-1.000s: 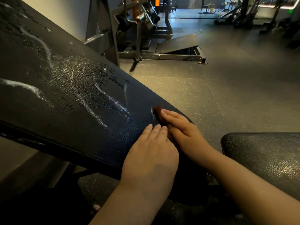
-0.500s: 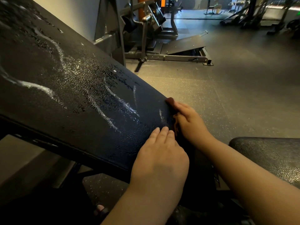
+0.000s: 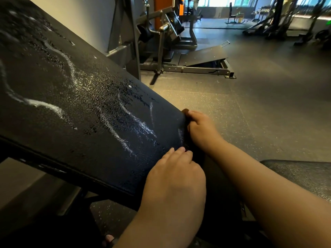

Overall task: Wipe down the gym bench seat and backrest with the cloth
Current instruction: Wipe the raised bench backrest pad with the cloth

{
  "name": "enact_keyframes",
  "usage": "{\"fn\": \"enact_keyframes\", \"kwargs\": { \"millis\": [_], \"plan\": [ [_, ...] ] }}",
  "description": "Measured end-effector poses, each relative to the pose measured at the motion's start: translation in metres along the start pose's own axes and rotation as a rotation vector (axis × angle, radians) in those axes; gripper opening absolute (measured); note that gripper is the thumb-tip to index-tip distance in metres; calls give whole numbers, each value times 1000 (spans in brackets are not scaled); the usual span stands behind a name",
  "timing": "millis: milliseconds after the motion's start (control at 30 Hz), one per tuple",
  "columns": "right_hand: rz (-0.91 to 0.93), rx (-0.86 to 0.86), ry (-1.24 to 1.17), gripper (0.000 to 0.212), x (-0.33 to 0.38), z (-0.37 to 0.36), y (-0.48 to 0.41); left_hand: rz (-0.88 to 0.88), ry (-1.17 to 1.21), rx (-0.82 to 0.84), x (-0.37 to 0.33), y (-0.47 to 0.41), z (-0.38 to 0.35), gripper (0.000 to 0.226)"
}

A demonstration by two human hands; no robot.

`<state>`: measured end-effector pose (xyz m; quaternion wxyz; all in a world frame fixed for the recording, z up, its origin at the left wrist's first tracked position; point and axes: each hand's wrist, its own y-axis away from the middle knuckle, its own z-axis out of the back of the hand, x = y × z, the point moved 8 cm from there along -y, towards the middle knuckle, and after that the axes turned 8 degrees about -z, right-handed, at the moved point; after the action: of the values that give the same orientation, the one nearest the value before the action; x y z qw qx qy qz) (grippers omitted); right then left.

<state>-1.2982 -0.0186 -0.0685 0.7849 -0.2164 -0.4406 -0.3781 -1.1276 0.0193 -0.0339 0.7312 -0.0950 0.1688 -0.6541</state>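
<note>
Head view: we are gripping the cloth (image 3: 185,111) with the curled fingers (image 3: 196,116) of our right hand (image 3: 203,130) at the backrest (image 3: 86,111) lower corner. Our left hand (image 3: 176,173) is resting flat beside. The white streaks (image 3: 129,122) are lying up-left along the backrest.

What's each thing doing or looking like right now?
backrest: tilted, wet, marked with white streaks.
cloth: at the backrest's lower edge, mostly hidden under the right hand.
right hand: grips the cloth.
left hand: fingers flat on the backrest.
seat: untouched by either hand.
</note>
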Motion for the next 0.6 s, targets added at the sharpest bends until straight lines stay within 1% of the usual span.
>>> {"fn": "enact_keyframes", "kwargs": {
  "millis": [33, 100, 167, 200, 267, 333, 400, 467, 533, 600],
  "plan": [
    [22, 14, -27, 49, 7, -5, 5, 3, 8, -6, 1, 0, 0, 41],
    [135, 85, -72, 46, 23, -15, 24, -19, 24, -40, 0, 0, 3, 34],
    [239, 147, -42, 48, 27, -17, 40, -68, 15, -93, -1, -1, 5, 32],
    [259, 142, -18, 49, 20, -13, 39, -67, 12, -104, 1, -2, 6, 33],
    [221, 74, 6, 50, 5, -1, 22, -47, -12, -99, 7, -4, 4, 36],
    [118, 20, -8, 49, -5, 4, 12, -46, -48, -49, 8, -6, 0, 38],
    [101, 37, -38, 48, 0, 0, 21, -53, -94, -16, 8, -3, -4, 41],
    [166, 77, -54, 48, 7, -4, 50, -62, -116, 0, 9, 1, -4, 42],
    [253, 98, -25, 49, 7, -5, 83, -64, -123, -33, 9, 4, 0, 40],
    [312, 105, 0, 49, 4, -6, 96, -43, -129, -53, 10, 6, 2, 38]
  ]
}}
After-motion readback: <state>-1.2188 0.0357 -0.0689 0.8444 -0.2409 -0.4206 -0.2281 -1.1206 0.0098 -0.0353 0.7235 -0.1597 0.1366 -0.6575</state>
